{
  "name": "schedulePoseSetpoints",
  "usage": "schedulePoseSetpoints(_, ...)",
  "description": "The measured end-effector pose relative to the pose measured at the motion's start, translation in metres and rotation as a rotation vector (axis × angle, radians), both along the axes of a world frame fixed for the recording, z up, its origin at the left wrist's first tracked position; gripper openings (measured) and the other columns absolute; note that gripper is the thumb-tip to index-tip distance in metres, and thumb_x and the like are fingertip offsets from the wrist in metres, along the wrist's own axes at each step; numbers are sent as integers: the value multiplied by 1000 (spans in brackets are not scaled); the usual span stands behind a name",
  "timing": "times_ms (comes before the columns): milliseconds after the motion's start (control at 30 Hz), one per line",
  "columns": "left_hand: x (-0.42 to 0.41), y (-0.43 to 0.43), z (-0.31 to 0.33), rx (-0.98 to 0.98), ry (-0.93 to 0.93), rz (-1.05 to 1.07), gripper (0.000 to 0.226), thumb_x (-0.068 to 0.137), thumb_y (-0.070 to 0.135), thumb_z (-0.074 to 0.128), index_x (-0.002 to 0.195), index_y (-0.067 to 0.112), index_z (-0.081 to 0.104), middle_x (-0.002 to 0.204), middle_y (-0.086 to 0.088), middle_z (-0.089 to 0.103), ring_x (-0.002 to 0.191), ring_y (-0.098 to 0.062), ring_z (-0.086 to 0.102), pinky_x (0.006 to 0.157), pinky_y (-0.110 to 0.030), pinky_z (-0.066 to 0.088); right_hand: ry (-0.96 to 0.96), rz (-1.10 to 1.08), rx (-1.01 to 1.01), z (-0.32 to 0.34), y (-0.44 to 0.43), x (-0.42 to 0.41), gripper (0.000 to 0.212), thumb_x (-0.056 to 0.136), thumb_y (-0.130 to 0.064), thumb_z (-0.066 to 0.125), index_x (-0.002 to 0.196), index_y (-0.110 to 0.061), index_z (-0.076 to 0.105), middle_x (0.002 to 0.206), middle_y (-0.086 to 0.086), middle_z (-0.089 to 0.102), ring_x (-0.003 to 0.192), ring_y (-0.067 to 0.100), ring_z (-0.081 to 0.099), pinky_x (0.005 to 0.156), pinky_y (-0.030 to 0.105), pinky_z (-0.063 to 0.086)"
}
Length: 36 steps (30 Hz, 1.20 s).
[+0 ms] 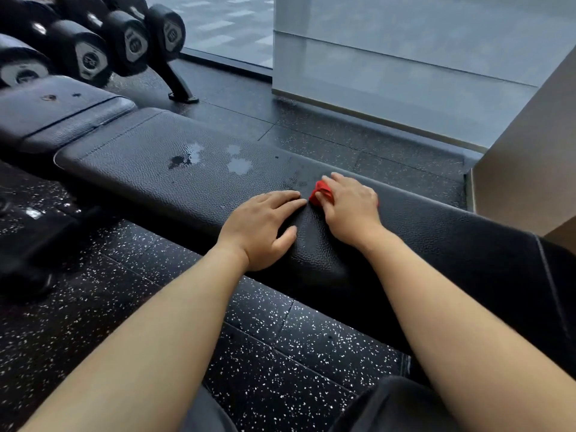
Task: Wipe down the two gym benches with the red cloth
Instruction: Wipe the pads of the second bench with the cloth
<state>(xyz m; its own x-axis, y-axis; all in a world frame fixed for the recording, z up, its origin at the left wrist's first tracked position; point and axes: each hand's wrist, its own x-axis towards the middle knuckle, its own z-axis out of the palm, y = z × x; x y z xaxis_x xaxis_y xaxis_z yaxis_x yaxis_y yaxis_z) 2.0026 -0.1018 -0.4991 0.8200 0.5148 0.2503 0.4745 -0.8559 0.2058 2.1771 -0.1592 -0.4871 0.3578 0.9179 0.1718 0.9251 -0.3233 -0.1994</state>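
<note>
My left hand (265, 226) lies spread flat on the near edge of the bench (131, 169), steadying me. Just right of it my right hand (349, 207) is closed over the bunched red cloth (321, 193), pressing it onto the padding. Farther left, wet patches (215, 157) sit unwiped on the pad. I should push the cloth through them in long overlapping strokes with even pressure. Beyond lies the second bench (53, 110), then the dumbbells (90, 54).

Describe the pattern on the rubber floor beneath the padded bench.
Black rubber floor flecked with small white speckles, clearest in the head view.
</note>
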Motion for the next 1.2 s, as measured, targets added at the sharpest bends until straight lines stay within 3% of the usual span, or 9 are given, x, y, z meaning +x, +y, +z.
schedulePoseSetpoints(100,-1,0,1,13,5,4,68,80,50,24,139,22,45,145,2,43,132,-17,40,111,-27,24,-22,-8,-2,2,15,7,42,96,-41,37,132,-23,47,138,0,47,129,21,39,104,39,28)
schedulePoseSetpoints(267,-1,-2,0,40,69,42,81,78,56,14,145,16,32,151,-2,33,140,-17,28,115,-27,15,10,31,0,5,-12,-5,47,97,-37,41,140,-20,38,148,2,36,136,20,30,110,38,19)
schedulePoseSetpoints(500,-2,-4,2,35,77,51,83,77,58,10,145,17,33,153,1,30,141,-16,25,114,-23,10,72,84,82,-2,-66,-23,48,92,-39,43,134,-17,49,143,5,45,132,23,40,107,41,26)
schedulePoseSetpoints(767,-1,-3,5,19,50,57,75,79,55,21,141,17,41,147,1,39,137,-17,33,112,-22,14,45,41,42,-1,-11,1,45,95,-36,45,137,-21,44,146,2,40,134,20,34,110,41,23)
schedulePoseSetpoints(1000,-2,0,3,-7,12,63,68,80,50,29,137,17,47,144,2,44,133,-16,39,111,-24,22,9,-15,-19,7,51,24,32,96,-38,39,119,-22,55,126,2,55,118,28,49,95,40,34)
schedulePoseSetpoints(1200,-2,0,5,8,25,49,68,81,48,29,138,15,46,145,1,43,133,-16,38,110,-17,14,32,-59,-41,11,61,28,35,96,-41,37,121,-23,55,127,9,54,117,33,49,96,43,34)
